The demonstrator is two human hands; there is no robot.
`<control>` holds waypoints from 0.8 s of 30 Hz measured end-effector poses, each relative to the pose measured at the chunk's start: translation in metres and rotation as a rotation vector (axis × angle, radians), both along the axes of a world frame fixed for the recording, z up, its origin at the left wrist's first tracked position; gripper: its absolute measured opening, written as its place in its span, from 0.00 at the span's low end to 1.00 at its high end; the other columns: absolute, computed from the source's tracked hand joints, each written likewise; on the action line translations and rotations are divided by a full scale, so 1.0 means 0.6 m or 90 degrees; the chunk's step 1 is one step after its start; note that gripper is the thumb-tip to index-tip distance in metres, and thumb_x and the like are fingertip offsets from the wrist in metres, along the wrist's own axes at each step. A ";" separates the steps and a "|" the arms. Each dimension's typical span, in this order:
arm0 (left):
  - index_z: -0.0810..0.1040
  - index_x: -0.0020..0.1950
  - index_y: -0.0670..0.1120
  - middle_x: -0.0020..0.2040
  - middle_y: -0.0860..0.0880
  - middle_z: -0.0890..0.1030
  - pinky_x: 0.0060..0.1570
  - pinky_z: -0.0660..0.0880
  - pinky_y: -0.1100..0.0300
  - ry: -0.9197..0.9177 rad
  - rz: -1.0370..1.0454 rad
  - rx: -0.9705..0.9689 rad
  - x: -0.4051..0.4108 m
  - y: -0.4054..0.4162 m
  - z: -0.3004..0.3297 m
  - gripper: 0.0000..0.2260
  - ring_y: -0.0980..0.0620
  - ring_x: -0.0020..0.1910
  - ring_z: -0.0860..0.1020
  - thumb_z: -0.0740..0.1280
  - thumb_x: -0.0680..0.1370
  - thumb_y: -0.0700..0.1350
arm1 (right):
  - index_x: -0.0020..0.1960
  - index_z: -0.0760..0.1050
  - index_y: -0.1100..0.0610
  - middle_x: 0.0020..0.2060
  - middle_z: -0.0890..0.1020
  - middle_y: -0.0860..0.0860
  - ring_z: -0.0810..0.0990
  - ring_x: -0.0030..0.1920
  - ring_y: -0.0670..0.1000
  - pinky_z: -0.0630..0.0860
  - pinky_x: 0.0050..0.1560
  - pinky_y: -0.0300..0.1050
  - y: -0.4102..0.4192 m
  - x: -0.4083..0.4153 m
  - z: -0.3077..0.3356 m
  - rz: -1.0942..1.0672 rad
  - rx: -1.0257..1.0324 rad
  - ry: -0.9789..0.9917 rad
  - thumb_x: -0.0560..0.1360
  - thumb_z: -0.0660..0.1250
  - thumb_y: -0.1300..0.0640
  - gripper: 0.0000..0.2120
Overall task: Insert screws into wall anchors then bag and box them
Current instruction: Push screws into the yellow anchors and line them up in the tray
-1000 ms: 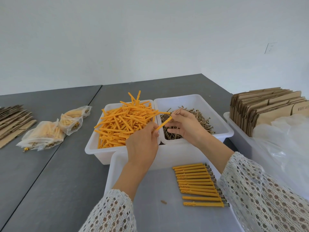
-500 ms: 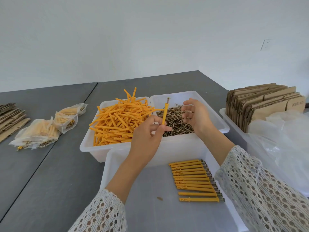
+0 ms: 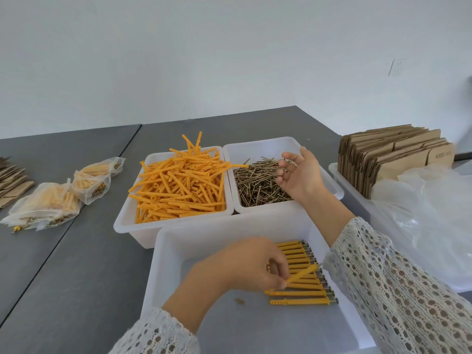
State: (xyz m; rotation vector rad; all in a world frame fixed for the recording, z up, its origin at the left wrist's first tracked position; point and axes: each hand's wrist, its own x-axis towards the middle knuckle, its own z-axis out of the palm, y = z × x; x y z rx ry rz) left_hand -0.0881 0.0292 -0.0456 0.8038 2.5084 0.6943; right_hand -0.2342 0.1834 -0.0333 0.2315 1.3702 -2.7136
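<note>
Left hand (image 3: 245,264) dropped from the bins into the near tray (image 3: 163,251), fingers pinching an assembled anchor (image 3: 302,273) tilted over the finished row (image 3: 298,292). Right hand (image 3: 298,175) hangs loosely open, holding nothing, above the screw bin (image 3: 258,146). Lay it flat, parallel, screw heads right, beside the row.

I'm at a packing bench in a bare workroom: grey tables (image 3: 76,264), bins (image 3: 132,226) of anchors (image 3: 178,185) and screws (image 3: 255,185), flat cartons (image 3: 393,159), filled bags (image 3: 46,203).
</note>
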 end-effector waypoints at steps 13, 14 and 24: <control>0.82 0.47 0.41 0.45 0.44 0.83 0.41 0.75 0.54 0.200 -0.060 -0.257 0.044 0.056 0.007 0.07 0.43 0.45 0.80 0.66 0.75 0.42 | 0.46 0.75 0.57 0.30 0.77 0.50 0.72 0.28 0.50 0.69 0.30 0.41 0.000 -0.005 -0.001 0.001 0.005 -0.003 0.82 0.55 0.46 0.17; 0.82 0.47 0.41 0.45 0.44 0.83 0.40 0.75 0.55 0.194 -0.045 -0.250 0.043 0.049 0.006 0.07 0.43 0.46 0.80 0.67 0.74 0.42 | 0.46 0.75 0.57 0.30 0.77 0.50 0.71 0.28 0.50 0.69 0.30 0.41 0.001 -0.005 -0.002 0.002 -0.001 -0.005 0.82 0.56 0.46 0.17; 0.79 0.43 0.47 0.46 0.49 0.83 0.42 0.74 0.56 0.087 -0.024 -0.217 0.055 0.039 0.025 0.01 0.47 0.46 0.79 0.70 0.73 0.43 | 0.45 0.75 0.57 0.30 0.76 0.51 0.71 0.28 0.50 0.68 0.32 0.42 0.004 -0.007 -0.003 -0.002 -0.023 -0.020 0.81 0.57 0.50 0.14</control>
